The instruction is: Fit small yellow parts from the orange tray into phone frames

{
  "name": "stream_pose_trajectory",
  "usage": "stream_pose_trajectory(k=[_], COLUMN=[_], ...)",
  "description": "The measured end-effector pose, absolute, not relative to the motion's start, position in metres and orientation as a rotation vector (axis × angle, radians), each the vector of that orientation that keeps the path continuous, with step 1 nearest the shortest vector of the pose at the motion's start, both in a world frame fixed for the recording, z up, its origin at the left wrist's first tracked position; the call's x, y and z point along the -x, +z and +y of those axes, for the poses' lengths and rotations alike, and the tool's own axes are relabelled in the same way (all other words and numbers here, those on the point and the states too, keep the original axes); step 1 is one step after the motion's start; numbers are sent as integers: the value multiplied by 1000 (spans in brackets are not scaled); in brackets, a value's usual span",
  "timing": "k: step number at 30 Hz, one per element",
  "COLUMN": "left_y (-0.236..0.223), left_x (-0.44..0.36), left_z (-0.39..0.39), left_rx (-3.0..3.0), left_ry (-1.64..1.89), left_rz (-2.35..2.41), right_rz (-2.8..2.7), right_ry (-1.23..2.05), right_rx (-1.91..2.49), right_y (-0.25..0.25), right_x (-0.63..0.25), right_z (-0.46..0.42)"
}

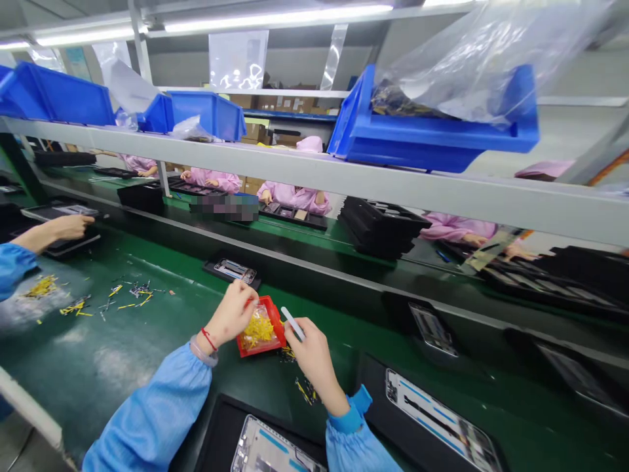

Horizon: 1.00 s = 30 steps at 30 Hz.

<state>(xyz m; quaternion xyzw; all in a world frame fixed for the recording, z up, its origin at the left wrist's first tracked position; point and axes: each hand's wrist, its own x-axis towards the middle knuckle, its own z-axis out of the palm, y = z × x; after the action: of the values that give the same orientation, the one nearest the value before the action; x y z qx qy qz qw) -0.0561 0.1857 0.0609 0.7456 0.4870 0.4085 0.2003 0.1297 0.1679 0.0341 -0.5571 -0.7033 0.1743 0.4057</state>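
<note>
My left hand [232,317] is closed, its fingertips pinched over the rim of a small red tray [276,322] filled with tiny yellow parts [257,330]. Whether the fingers hold one of those parts is hidden. My right hand [311,351] sits just right of the tray, wrapped round white tweezers [293,323] that point up and to the left. Both arms wear blue sleeves; a red string and a clear bracelet circle my left wrist. A black tray with a phone frame [268,452] lies under my forearms at the bottom edge.
More yellow scraps [78,306] litter the green belt [122,367] to the left. A co-worker's hand [69,227] rests on a black tray at far left. Phone frames in black trays [432,426] lie at right. Blue bins [432,141] sit on the shelf above; people in pink work opposite.
</note>
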Motion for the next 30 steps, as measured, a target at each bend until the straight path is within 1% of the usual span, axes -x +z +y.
stream_pose_trajectory(k=[3, 10, 21, 25, 30], left_y=[64, 61, 58, 55, 55], left_x=[67, 67, 39, 22, 9], left_z=[192, 197, 185, 177, 157], left_rx=[-1879, -1632, -1373, -1313, -1228], left_ry=[1321, 1418, 1331, 1247, 1074], left_rz=[1386, 1271, 1039, 959, 813], right_rz=[-1791, -1733, -1429, -1229, -1175], right_ry=[459, 582, 912, 917, 931], right_rx=[1422, 1433, 1255, 1101, 937], right_y=[33, 26, 42, 52, 70], right_x=[-115, -101, -130, -149, -171], right_z=[187, 206, 182, 161, 126])
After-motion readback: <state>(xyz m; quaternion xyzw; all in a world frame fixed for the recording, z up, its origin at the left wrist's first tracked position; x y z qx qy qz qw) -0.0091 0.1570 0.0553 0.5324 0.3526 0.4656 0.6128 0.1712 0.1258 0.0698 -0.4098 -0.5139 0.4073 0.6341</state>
